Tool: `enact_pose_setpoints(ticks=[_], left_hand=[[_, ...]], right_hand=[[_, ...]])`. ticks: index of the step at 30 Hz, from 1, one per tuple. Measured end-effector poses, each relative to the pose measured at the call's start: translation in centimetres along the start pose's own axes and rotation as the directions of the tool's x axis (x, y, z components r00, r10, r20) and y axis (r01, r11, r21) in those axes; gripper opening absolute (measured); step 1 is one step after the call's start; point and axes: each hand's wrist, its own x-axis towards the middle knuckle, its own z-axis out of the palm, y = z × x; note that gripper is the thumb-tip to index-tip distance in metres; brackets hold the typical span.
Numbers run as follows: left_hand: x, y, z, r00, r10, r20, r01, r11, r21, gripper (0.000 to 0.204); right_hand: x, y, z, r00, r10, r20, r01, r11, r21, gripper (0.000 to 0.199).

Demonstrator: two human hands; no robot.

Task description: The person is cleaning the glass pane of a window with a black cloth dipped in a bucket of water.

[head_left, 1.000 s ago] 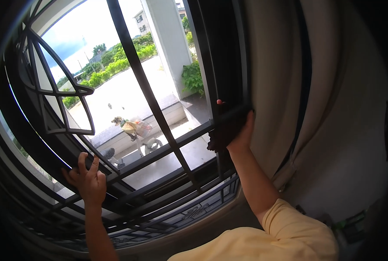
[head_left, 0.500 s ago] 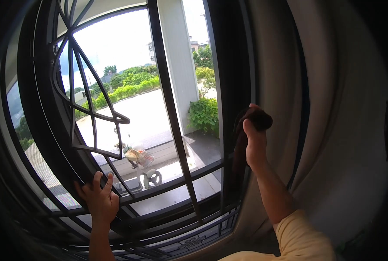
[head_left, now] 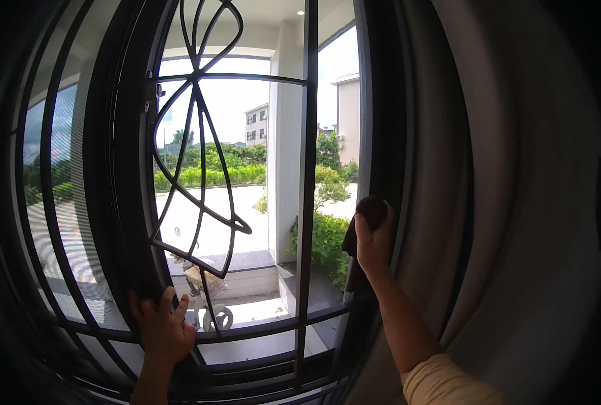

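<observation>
My left hand [head_left: 164,332] rests with fingers apart on the dark upright frame [head_left: 133,223] of the window, low down, and holds nothing. On the other side my right hand [head_left: 376,246] grips a bunched dark brown cloth [head_left: 372,212]. The cloth lies against the right part of the window frame; a piece of it hangs below the thumb. Between my hands, a black metal grille [head_left: 203,196] with curved bars crosses the window opening.
A mesh screen [head_left: 98,236] stands left of the frame. A pale curtain or wall [head_left: 432,169] lies beyond my right arm. Outside are a loaded two-wheeler [head_left: 209,290], a white pillar [head_left: 283,148] and green bushes [head_left: 326,246].
The view has turned and straightened, so the window stands more upright. My right hand with the cloth sits lower against the right frame. My left hand stays on its frame.
</observation>
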Motion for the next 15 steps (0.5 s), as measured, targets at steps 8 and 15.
enact_pose_setpoints(ticks=[8,15], left_hand=[[-0.3,-0.1,0.2,1.000,0.005,-0.008,-0.005,0.996,-0.087,0.048],[-0.8,-0.8,0.9,1.000,0.017,-0.014,-0.018,0.998,-0.063,0.048]], right_hand=[[-12.4,1.5,-7.9,0.891,-0.137,0.434,0.355,0.805,-0.475,0.079],[7.9,-6.0,-1.5,0.994,-0.105,0.007,0.105,0.994,0.026,0.054]])
